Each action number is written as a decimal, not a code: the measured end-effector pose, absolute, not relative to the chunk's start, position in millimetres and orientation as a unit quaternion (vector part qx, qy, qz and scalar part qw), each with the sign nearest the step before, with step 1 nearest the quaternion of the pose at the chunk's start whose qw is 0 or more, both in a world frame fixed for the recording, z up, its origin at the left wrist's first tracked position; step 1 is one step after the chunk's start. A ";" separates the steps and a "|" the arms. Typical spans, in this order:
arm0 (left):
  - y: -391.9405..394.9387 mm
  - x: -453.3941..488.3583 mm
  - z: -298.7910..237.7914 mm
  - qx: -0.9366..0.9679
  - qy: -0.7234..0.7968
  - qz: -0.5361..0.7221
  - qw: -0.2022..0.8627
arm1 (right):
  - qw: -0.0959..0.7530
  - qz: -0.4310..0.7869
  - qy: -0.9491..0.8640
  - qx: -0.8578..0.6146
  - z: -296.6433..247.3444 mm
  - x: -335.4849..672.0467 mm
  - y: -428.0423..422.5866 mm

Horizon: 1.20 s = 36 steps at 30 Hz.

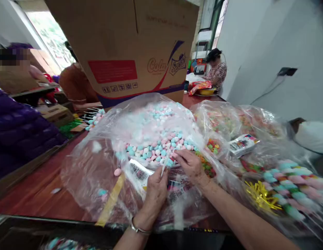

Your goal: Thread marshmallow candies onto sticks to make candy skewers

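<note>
My left hand (156, 185), with a bracelet at the wrist, is closed around a thin white stick (166, 162) that points up and away from me. Just right of the stick, my right hand (190, 166) has thumb and forefinger pinched together; what lies between them is too small to make out. Both hands are over a large clear plastic bag (140, 129), its mouth spread open towards me. Inside is a heap of small pink, blue and white candies (153, 151), which look like marshmallows. A white printed packet (140, 172) lies beside my left hand.
Behind the bag stands a big cardboard box (114, 41). To the right are bags of colourful gummies (218, 116), another packet (243, 145), candy skewers (294, 187) and gold tinsel (262, 196). More skewers (95, 119) lie left. Several people sit around; one person (216, 71) works at the back right.
</note>
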State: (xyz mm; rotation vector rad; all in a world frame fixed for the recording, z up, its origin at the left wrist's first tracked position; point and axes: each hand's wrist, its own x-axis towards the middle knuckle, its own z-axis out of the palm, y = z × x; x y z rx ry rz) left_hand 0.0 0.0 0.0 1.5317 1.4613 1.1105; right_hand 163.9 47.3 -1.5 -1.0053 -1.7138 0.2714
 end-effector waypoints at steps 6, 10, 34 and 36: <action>-2.5 -1.5 -3.4 0.593 0.569 0.437 0.366 | 0.532 0.125 -0.724 -0.420 -0.5 159.6 40.9; -1.7 -1.6 -3.1 0.587 0.571 0.441 0.367 | 0.521 0.138 -0.733 -0.416 -0.6 150.9 37.1; -4.8 -3.1 3.8 0.541 0.564 0.477 0.402 | -0.002 0.017 -0.792 -0.611 31.0 205.6 30.0; -5.2 -3.5 3.4 0.543 0.563 0.477 0.402 | -0.009 0.013 -0.794 -0.608 34.2 202.7 27.7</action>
